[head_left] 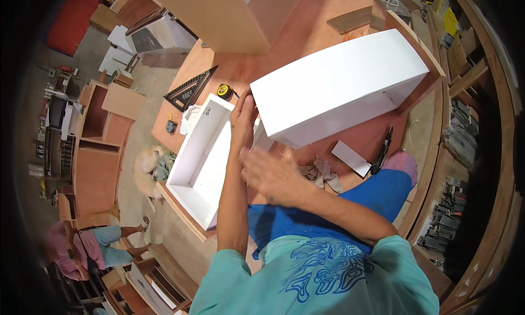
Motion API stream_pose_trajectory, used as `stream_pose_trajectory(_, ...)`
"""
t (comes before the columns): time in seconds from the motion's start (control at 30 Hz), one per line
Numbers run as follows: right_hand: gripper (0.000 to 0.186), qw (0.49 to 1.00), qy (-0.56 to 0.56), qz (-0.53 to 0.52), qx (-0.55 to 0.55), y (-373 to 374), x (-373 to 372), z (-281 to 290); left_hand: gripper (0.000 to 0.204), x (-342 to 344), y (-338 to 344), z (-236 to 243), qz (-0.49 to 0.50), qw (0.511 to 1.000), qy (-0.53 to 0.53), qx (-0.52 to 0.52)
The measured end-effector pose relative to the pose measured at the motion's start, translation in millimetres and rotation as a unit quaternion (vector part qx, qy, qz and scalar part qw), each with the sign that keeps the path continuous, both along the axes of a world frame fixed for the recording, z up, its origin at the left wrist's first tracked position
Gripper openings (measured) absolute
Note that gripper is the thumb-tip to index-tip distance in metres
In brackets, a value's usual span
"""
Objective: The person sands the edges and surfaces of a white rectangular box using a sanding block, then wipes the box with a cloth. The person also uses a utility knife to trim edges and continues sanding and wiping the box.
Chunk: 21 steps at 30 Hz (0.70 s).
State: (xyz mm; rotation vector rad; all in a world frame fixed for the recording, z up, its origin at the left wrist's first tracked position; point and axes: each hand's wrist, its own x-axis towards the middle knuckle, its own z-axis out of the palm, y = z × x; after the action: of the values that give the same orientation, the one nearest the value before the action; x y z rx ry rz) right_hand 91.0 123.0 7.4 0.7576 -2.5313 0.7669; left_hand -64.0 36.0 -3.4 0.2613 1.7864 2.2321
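A long white box [344, 80] lies on the wooden work surface in front of me. My left hand [244, 118] holds its left end, with some of the fingers hidden against the panel. Close to my left forearm is my right hand [276, 178], slightly blurred, its fingers stretched out and nothing visible in them. An open white drawer-like box [194, 167] rests on the left, partly behind my left arm. Crumpled cloth or paper [320, 173] lies near my knee, beside a small white panel [351, 158] and a black-handled cutter [383, 153].
A black triangular square [191, 89], a yellow tape measure [224, 91] and a smaller grey tape measure [171, 124] lie at the left. A large wooden cabinet [224, 19] stands at the far side. On the floor are a dog [145, 173] and a seated person [82, 249].
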Motion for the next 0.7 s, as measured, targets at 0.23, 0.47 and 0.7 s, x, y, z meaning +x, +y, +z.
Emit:
stream_pose_trajectory(0.23,0.043,0.903,0.182,-0.371,-0.114,136,52,-23,0.069,86,-9,-50,0.013,0.992,0.114,-0.06)
stream_pose_trajectory(0.47,0.088,0.737,0.097,-0.576,-0.339,299,44,-110,0.046,93,43,-94,0.115,0.981,0.152,-0.029)
stream_pose_trajectory(0.7,0.091,0.675,0.097,-0.533,-0.501,293,22,-121,0.031,86,43,-71,0.146,0.953,0.184,-0.191)
